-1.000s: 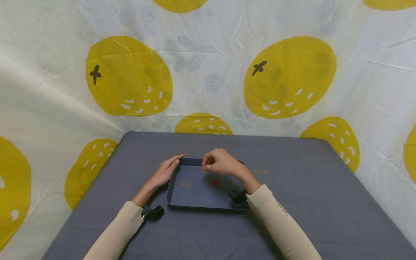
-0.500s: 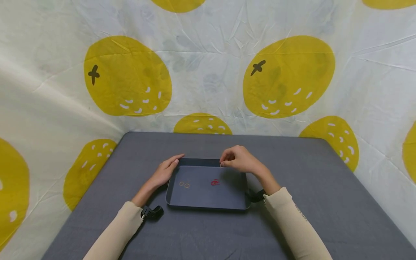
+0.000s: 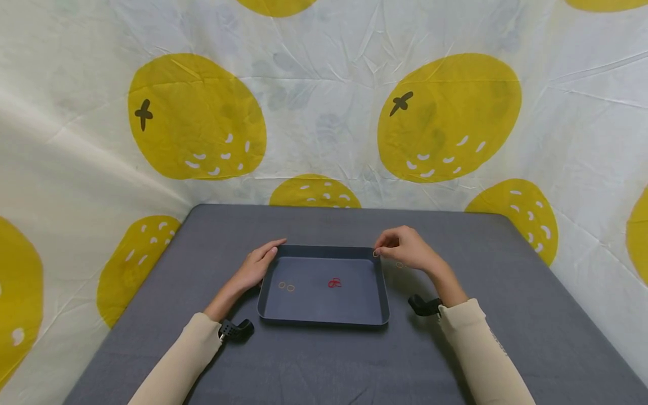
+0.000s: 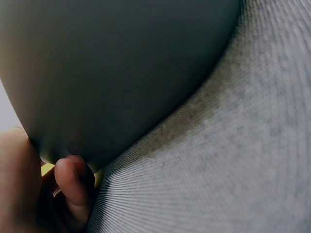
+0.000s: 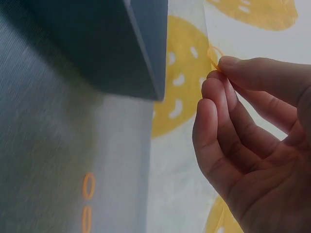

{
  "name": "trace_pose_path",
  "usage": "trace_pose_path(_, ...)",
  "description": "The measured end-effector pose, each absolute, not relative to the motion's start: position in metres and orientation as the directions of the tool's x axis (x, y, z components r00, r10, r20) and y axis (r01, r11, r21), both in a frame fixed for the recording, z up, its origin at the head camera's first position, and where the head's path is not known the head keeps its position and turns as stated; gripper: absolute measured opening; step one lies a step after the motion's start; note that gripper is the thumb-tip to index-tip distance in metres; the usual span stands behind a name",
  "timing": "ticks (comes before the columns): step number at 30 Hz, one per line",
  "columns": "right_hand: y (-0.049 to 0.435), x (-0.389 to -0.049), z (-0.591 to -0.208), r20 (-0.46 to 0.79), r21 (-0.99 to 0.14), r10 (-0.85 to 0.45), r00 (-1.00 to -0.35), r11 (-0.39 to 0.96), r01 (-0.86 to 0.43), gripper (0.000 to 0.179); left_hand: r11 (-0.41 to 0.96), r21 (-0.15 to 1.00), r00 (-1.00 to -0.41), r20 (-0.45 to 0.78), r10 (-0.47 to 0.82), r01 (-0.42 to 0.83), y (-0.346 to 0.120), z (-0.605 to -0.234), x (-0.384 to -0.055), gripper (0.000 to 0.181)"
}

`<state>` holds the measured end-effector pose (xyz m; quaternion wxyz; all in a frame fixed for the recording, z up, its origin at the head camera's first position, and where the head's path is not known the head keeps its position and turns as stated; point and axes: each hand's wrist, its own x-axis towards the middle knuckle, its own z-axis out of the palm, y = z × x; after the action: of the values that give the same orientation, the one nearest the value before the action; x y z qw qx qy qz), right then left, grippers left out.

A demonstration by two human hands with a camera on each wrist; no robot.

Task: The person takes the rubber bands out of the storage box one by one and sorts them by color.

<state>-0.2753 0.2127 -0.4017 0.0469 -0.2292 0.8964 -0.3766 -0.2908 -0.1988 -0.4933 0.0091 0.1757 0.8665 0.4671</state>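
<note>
My right hand (image 3: 407, 247) pinches a thin orange rubber band (image 5: 213, 56) between thumb and fingertips, above the far right corner of a dark grey tray (image 3: 324, 323). On the tray's left side my left hand (image 3: 257, 267) holds the rim near the far corner. In the left wrist view its curled fingers (image 4: 73, 182) touch the outer wall. Inside the tray, two orange rubber bands (image 3: 291, 288) lie at left and a cluster of red rubber bands (image 3: 334, 283) right of the middle. Two more orange rubber bands (image 5: 88, 186) lie outside the tray, partly hidden in the head view.
The tray stands on a table with a grey cloth (image 3: 314, 365). Behind and beside the table hangs a white curtain (image 3: 324, 112) printed with yellow fruit. Each wrist wears a black camera mount (image 3: 424, 305).
My right hand has moved rightward from over the tray to its far right corner, carrying the orange rubber band. The red bands have come into plain sight. My left hand has stayed in place.
</note>
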Motion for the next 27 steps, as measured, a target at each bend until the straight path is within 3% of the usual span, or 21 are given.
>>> trace_pose_path(27,0.28,-0.28,-0.427,0.045,-0.675,-0.34,-0.939,0.683,-0.279,0.01,0.494,0.811,-0.933,0.165,0.319,0.313,-0.199,-0.494,-0.293,0.044)
